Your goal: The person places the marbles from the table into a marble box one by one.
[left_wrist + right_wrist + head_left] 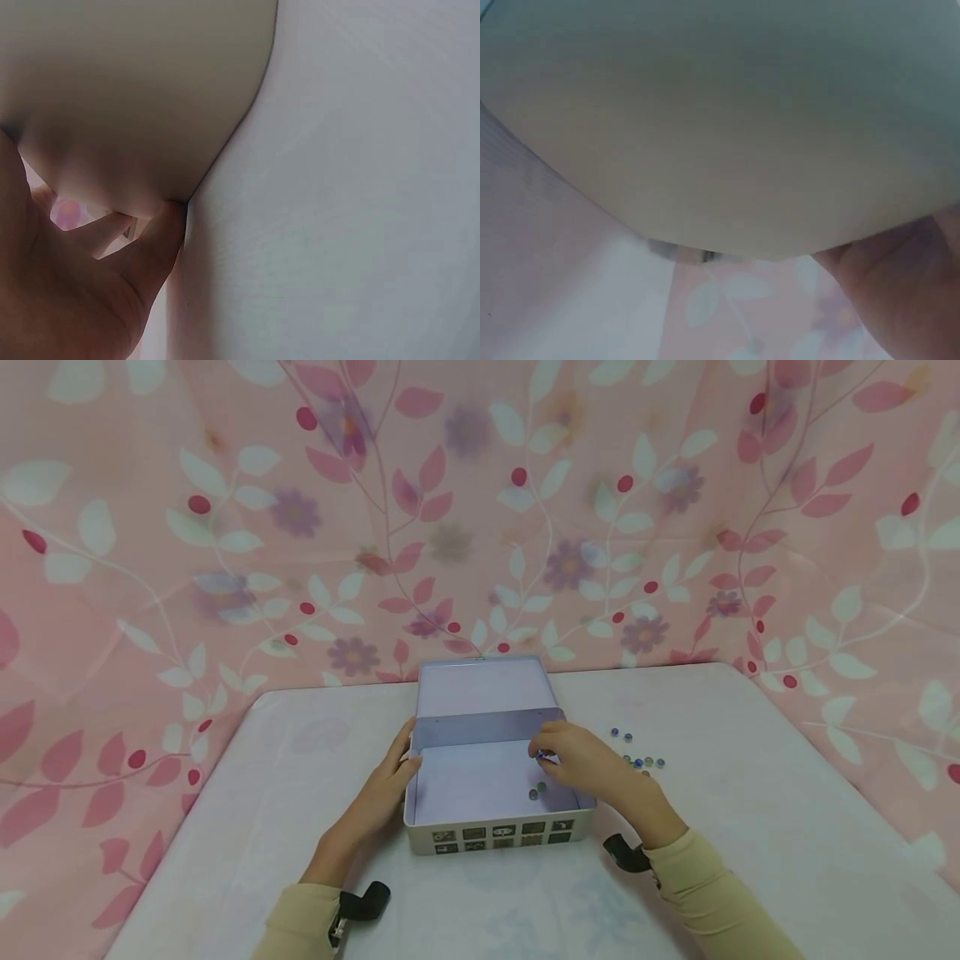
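At my left, the box (501,837) could skid on the desk (300,827) if the left grip (384,789) slackened; as I read it, that side is held between a thumb over the rim and fingers laid along the outer wall, the arm angling inward. The lid (483,687) stands open behind; a knock from either hand might tip it. Two marbles (533,794) lie on the box floor, front right, and any jolt could set them rolling. Above the box's right part, the right grip (588,764) is almost closed, fingertips pinching what looks like a blue marble (540,756); being round, it could pop out under an off-centre squeeze. That hand reaches over the right rim, its back uppermost. Farthest right, I see loose marbles (638,763) on the desk, where a swinging forearm could scatter them.
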Demonstrator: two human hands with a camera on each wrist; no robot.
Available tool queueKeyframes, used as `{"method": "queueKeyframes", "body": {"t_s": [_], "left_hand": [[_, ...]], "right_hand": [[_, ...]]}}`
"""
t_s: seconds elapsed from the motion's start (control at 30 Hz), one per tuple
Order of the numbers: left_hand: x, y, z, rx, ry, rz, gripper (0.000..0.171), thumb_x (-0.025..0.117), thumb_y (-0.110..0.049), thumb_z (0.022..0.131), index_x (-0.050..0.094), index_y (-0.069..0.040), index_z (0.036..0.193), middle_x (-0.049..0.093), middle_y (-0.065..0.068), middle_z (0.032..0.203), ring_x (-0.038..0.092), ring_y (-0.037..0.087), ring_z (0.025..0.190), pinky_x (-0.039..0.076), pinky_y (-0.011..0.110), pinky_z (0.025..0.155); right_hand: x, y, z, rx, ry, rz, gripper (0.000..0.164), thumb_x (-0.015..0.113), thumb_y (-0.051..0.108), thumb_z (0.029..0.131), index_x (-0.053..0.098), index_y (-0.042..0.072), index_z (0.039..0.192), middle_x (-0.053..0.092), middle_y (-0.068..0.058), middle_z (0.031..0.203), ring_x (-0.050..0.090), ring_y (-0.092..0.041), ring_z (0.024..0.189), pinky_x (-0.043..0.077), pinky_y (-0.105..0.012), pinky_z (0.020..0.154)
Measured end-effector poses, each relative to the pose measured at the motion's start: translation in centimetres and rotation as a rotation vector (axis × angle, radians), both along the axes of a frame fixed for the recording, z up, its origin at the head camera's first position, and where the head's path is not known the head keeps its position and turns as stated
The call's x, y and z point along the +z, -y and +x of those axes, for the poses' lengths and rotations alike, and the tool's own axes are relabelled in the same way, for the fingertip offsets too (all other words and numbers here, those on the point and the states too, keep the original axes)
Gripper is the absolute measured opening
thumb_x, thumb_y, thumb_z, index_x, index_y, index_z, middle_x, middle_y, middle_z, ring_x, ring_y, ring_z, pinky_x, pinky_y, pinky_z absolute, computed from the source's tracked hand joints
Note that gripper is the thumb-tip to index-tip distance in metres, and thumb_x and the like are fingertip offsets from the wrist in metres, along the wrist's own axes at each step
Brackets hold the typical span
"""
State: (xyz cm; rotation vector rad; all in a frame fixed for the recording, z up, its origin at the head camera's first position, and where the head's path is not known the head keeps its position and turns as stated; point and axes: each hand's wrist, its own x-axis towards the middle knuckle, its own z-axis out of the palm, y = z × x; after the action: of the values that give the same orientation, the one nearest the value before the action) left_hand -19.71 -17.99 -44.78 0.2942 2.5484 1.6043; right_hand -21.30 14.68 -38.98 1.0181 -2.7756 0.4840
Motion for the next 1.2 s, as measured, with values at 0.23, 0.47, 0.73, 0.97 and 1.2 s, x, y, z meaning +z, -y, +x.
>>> {"method": "queueKeyframes", "body": {"t_s": [0.23, 0.47, 0.73, 0.97, 1.2], "left_hand": [[0.0, -0.1, 0.0, -0.005, -0.011, 0.004, 0.058, 0.038, -0.038, 0.107, 0.006, -0.057, 0.152, 0.015, 0.001, 0.167, 0.015, 0.031, 0.155, 0.018, 0.063, 0.12], [-0.1, -0.1, -0.1, -0.002, -0.011, -0.007, 0.058, 0.038, -0.038, 0.107, 0.006, -0.056, 0.152, 0.016, 0.003, 0.167, 0.016, 0.032, 0.155, 0.02, 0.063, 0.119], [-0.1, 0.0, 0.0, -0.003, -0.007, 0.006, 0.058, 0.038, -0.041, 0.107, 0.006, -0.055, 0.153, 0.016, 0.004, 0.167, 0.017, 0.033, 0.154, 0.023, 0.064, 0.118], [-0.2, -0.1, 0.0, 0.001, -0.009, 0.001, 0.057, 0.038, -0.042, 0.107, 0.006, -0.057, 0.152, 0.016, 0.004, 0.167, 0.016, 0.033, 0.154, 0.021, 0.064, 0.119], [-0.1, -0.1, 0.1, 0.006, -0.001, -0.005, 0.057, 0.038, -0.042, 0.107, 0.006, -0.058, 0.151, 0.015, 0.005, 0.167, 0.016, 0.034, 0.154, 0.019, 0.064, 0.119]], "right_hand": [[-1.0, 0.5, 0.1, -0.003, -0.002, 0.048, 0.01, 0.072, 0.007, 0.087, 0.075, 0.011, 0.095, 0.065, 0.003, 0.093, 0.062, -0.013, 0.086, 0.055, -0.031, 0.076], [-1.4, 1.4, 0.7, -0.004, -0.019, 0.103, 0.01, 0.073, 0.006, 0.085, 0.075, 0.012, 0.093, 0.062, 0.004, 0.088, 0.056, -0.011, 0.08, 0.053, -0.031, 0.075], [-1.5, 2.2, 0.9, 0.015, 0.003, 0.107, 0.01, 0.074, 0.008, 0.086, 0.075, 0.013, 0.095, 0.063, 0.005, 0.087, 0.057, -0.01, 0.08, 0.054, -0.031, 0.076], [-1.7, 2.6, 0.7, 0.013, 0.002, 0.124, 0.012, 0.072, 0.007, 0.087, 0.076, 0.014, 0.096, 0.065, 0.004, 0.09, 0.06, -0.011, 0.084, 0.055, -0.032, 0.079], [-1.6, 2.9, 0.5, 0.028, 0.001, 0.137, 0.014, 0.072, 0.005, 0.085, 0.076, 0.014, 0.096, 0.066, 0.004, 0.092, 0.063, -0.013, 0.087, 0.056, -0.032, 0.081]]}}
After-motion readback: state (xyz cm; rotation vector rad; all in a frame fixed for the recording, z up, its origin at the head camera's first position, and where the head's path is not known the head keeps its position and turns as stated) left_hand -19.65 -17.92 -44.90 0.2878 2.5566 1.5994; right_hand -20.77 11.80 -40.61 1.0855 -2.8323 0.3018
